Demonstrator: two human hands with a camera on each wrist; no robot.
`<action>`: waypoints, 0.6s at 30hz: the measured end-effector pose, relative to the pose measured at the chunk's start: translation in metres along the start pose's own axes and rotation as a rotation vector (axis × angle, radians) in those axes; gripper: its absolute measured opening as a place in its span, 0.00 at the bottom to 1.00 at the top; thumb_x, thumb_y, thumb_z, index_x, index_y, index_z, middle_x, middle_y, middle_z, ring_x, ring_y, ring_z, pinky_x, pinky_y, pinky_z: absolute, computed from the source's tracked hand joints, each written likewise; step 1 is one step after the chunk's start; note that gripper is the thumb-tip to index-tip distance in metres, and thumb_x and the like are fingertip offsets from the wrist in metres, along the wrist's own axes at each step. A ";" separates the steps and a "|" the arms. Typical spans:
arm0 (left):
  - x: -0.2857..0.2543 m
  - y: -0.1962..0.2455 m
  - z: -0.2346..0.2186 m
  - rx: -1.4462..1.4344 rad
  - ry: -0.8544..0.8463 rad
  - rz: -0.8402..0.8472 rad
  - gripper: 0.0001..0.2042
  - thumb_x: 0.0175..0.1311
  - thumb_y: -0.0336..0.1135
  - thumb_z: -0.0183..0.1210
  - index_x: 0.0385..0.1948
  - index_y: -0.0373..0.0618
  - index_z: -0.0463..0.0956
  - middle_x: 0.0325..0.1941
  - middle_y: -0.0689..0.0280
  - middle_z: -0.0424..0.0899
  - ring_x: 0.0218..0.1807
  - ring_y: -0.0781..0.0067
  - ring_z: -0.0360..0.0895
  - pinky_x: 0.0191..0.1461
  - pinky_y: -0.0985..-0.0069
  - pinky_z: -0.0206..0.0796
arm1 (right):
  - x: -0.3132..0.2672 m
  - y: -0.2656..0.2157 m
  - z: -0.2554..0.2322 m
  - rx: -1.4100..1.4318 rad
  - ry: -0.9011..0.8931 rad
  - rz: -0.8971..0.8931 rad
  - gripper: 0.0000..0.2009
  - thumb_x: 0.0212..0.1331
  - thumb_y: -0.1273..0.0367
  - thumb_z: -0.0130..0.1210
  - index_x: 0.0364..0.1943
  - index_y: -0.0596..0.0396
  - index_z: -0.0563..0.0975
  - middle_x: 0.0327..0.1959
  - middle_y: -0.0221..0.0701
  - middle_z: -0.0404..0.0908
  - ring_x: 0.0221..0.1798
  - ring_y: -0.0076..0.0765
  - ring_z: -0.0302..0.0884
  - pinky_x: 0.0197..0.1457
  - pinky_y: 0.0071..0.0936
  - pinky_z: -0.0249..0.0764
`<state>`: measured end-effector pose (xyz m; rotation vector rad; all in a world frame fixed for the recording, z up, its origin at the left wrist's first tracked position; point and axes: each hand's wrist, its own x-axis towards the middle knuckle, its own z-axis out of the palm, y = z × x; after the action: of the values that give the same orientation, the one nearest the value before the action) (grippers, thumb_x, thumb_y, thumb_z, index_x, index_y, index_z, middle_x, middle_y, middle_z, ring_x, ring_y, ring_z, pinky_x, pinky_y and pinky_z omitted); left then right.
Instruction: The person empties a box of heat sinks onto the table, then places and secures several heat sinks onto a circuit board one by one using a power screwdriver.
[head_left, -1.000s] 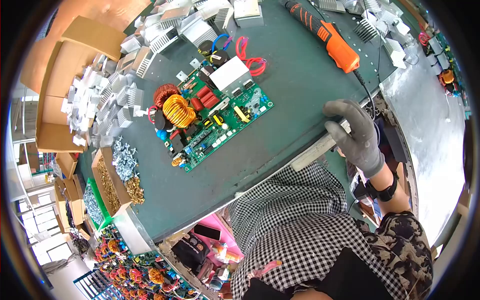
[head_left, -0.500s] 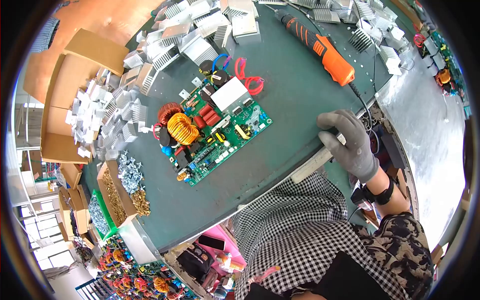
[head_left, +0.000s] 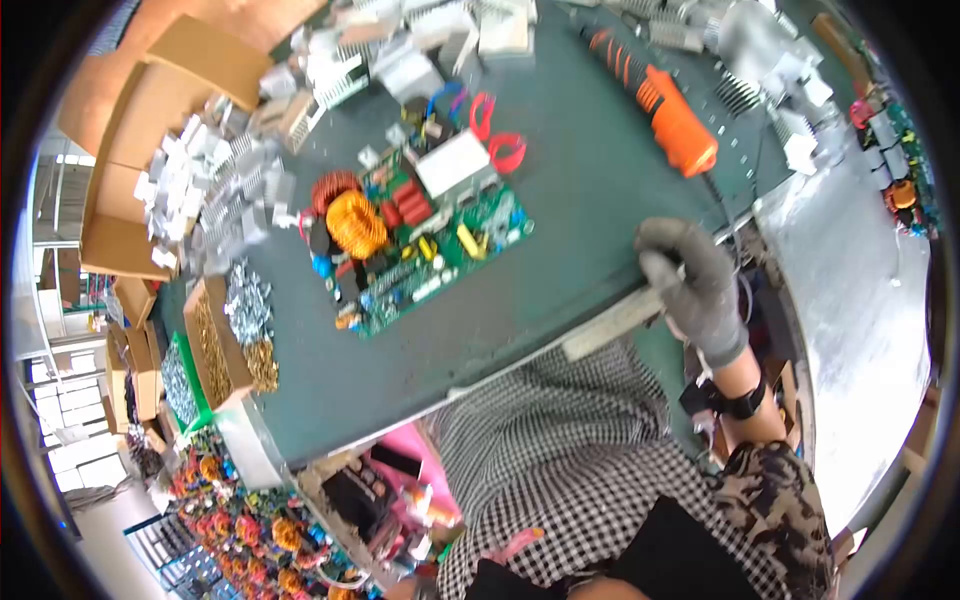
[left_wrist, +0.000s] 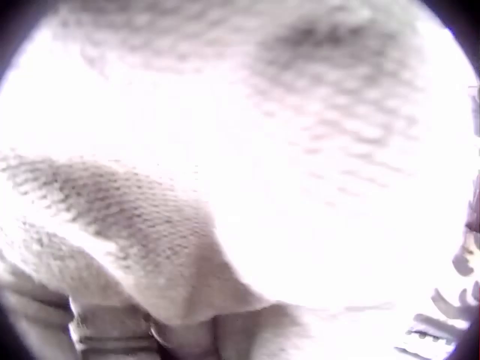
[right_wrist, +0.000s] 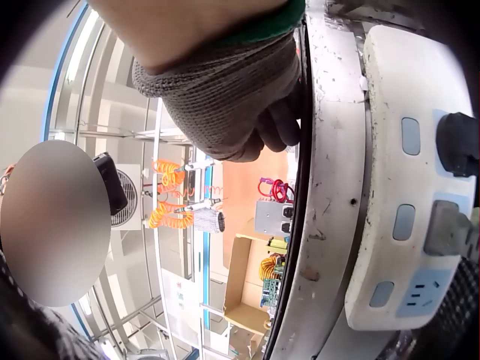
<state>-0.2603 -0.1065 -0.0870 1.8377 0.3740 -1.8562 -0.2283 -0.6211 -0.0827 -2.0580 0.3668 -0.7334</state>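
My right hand (head_left: 695, 290), in a grey work glove, rests at the table's front edge with fingers loosely bent and nothing in them. In the right wrist view the same gloved hand (right_wrist: 232, 105) lies along that edge. A green circuit board (head_left: 480, 225) with copper coils, red capacitors and a white-topped block lies on the table to its left. Beyond the hand lies an orange and black electric screwdriver (head_left: 670, 115). Pale, overexposed glove fabric of my left hand (left_wrist: 150, 225) fills the left wrist view; what its fingers do there I cannot tell.
Aluminium heat sinks (head_left: 225, 185) pile up beside a cardboard box (head_left: 115, 190) and along the table's back. Screws (head_left: 248, 305) lie at the left by a small carton (head_left: 215, 345). A power strip (right_wrist: 401, 180) is mounted below the edge. Coil-bearing boards (head_left: 240, 530) crowd the lower left.
The head view has shifted slightly and blurred. My right hand stays at the table edge, and the circuit board and screwdriver keep their places. A bit of the left arm shows at the bottom edge.
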 end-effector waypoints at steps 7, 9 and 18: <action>-0.014 0.042 -0.016 0.162 -0.171 0.029 0.13 0.64 0.39 0.55 0.40 0.39 0.78 0.36 0.68 0.80 0.38 0.76 0.76 0.45 0.76 0.68 | -0.013 0.005 -0.017 -0.012 -0.008 -0.008 0.11 0.50 0.77 0.56 0.40 0.61 0.75 0.31 0.37 0.77 0.35 0.38 0.77 0.42 0.29 0.72; -0.017 0.055 -0.021 0.229 -0.221 0.057 0.13 0.64 0.39 0.55 0.40 0.39 0.79 0.36 0.68 0.80 0.39 0.76 0.76 0.45 0.76 0.68 | -0.015 0.009 -0.015 0.009 0.010 0.027 0.11 0.50 0.77 0.56 0.40 0.61 0.75 0.31 0.38 0.77 0.35 0.39 0.77 0.42 0.29 0.72; -0.059 0.206 -0.078 0.565 0.006 0.956 0.13 0.64 0.37 0.55 0.42 0.38 0.78 0.35 0.67 0.79 0.38 0.74 0.75 0.46 0.76 0.67 | 0.007 -0.012 -0.004 -0.020 -0.062 0.033 0.11 0.51 0.74 0.57 0.39 0.61 0.76 0.31 0.38 0.80 0.34 0.42 0.79 0.39 0.31 0.74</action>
<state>-0.0877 -0.2294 -0.0018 1.8331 -0.9675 -1.3045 -0.2252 -0.6207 -0.0682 -2.0832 0.3740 -0.6471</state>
